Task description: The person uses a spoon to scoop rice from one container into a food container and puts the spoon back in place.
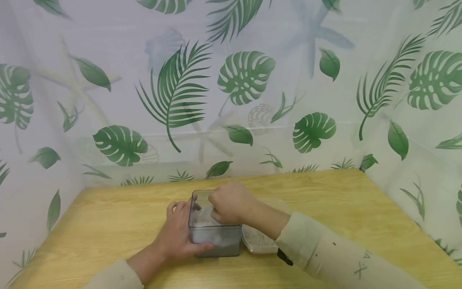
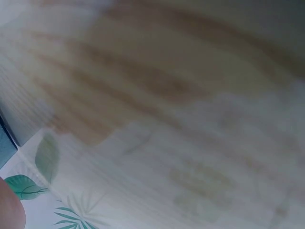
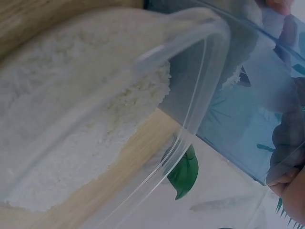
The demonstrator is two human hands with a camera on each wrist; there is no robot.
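Note:
My left hand [image 1: 178,233] grips a smoky see-through box [image 1: 218,241] from its left side, thumb across the near face and fingers behind. In the right wrist view its fingers [image 3: 288,143] show through the box wall. My right hand [image 1: 231,202] is curled over the open top, knuckles up, beside a pale, cloudy cup-like piece [image 1: 203,216] inside the box. Its grip is mostly hidden by the hand itself. White grains lie in the box. Right of it stands a clear plastic tub [image 1: 258,252] holding white rice [image 3: 62,157], partly under my right forearm.
The box and tub stand side by side on a wood-grain table [image 1: 119,224]. Behind and at both sides hangs a white sheet with green leaves [image 1: 245,78]. A small black piece [image 1: 285,257] shows under the right cuff. The left wrist view is mostly blurred.

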